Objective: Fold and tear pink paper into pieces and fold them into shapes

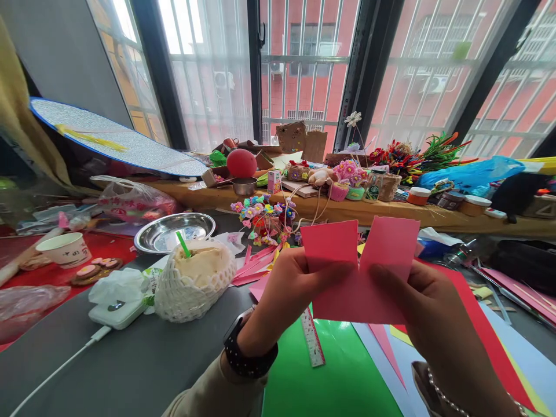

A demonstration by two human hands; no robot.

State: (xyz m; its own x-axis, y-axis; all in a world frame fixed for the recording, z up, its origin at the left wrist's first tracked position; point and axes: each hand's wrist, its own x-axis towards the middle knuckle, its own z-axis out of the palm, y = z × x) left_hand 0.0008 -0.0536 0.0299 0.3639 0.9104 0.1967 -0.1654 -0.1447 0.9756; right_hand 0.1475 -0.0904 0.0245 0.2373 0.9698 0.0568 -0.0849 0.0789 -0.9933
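A pink sheet of paper [343, 304] is held up in front of me, split from its top edge partway down and still in one piece below. My left hand [284, 286] pinches its left half, thumb in front and fingers behind. On the other side my right hand [434, 310] grips the right half the same way. The two upper flaps stand apart in a V. Beneath the hands lie a glossy green sheet [339, 376] and a patterned ruler [313, 341]. Pink paper strips [256, 263] are left of the held paper.
A coconut in white foam netting [191, 289] stands left, beside a white charger [117, 307] with a cable. Behind are a metal plate [174, 231] and a bunch of small craft flowers [263, 217]. A paper cup [65, 249] sits far left; red card [478, 330] lies right.
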